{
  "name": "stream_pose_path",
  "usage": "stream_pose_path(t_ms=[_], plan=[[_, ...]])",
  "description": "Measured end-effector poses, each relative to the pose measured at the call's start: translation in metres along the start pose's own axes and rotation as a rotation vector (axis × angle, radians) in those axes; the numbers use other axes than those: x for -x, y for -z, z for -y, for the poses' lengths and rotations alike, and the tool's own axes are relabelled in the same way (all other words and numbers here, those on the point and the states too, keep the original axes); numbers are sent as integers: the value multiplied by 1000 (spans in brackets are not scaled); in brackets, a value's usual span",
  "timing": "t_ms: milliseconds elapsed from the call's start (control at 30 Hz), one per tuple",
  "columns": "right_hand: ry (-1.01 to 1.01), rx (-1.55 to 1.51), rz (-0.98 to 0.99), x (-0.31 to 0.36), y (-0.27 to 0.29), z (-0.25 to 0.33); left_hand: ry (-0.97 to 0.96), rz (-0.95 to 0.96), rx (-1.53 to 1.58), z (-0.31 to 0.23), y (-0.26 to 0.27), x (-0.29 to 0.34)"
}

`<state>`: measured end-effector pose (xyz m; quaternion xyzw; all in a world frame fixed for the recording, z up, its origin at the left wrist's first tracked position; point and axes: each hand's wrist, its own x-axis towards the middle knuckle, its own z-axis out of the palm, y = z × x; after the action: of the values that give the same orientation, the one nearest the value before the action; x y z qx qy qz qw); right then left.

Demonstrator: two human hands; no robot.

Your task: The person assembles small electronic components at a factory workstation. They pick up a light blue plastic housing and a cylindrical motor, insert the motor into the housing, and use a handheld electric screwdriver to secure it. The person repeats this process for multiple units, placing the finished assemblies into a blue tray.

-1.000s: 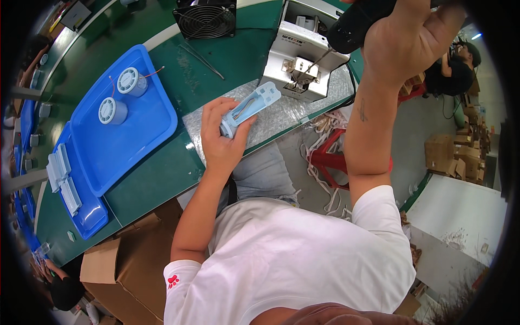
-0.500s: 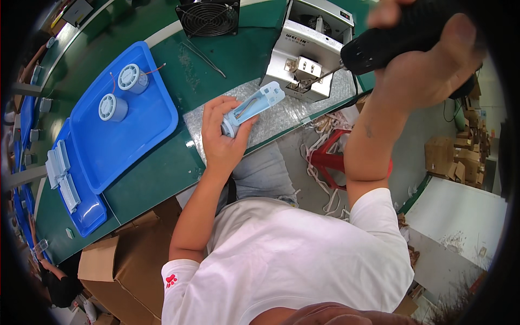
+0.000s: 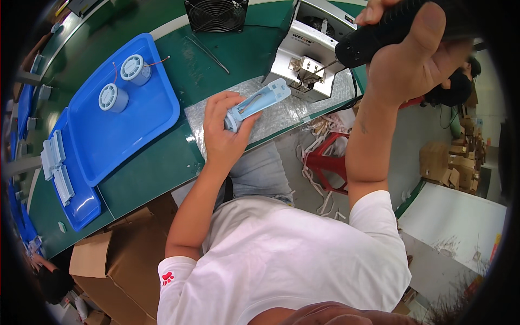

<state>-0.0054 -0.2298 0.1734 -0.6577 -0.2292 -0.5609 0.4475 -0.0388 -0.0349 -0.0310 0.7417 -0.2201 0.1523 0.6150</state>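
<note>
My left hand is closed round the lower end of a light-blue plastic housing, whose long open side shows a wire or metal strip inside. In my right hand is a black electric screwdriver, gripped round its body. Its thin bit reaches down to the slotted metal front of a silver screw feeder. I cannot make out whether a screw sits on the bit. The housing is just left of the feeder, apart from it.
A blue tray holds two round light-blue fan units with wires. Beside it, light-blue plastic parts lie on a smaller blue tray. Tweezers lie near a black fan. A red stool stands below the table edge.
The screwdriver has shifted slightly left, its bit still at the feeder. The housing stays in my left hand, tilted a little differently. The whole view has shifted slightly.
</note>
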Motion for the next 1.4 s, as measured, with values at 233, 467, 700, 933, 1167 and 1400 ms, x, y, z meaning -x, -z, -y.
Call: stream_pose_path(t_ms=[233,467,700,933,1167,1400], plan=[[-137,-123,-118,-6,10,-16,-17,-22,-5,1,-1,-1],[-595,-552,17,-4,52,-4,29,-10,40,4,-3,3],[-353,-368,-167,-1,-40,46,14,-10,16,4,0,4],[-394,-287,-258,17,-59,46,45,-5,20,3,1,3],[-523,-224,-151,29,-17,2,42,1,26,3,1,1],[-498,-725,52,34,27,-18,28,0,35,6,0,6]])
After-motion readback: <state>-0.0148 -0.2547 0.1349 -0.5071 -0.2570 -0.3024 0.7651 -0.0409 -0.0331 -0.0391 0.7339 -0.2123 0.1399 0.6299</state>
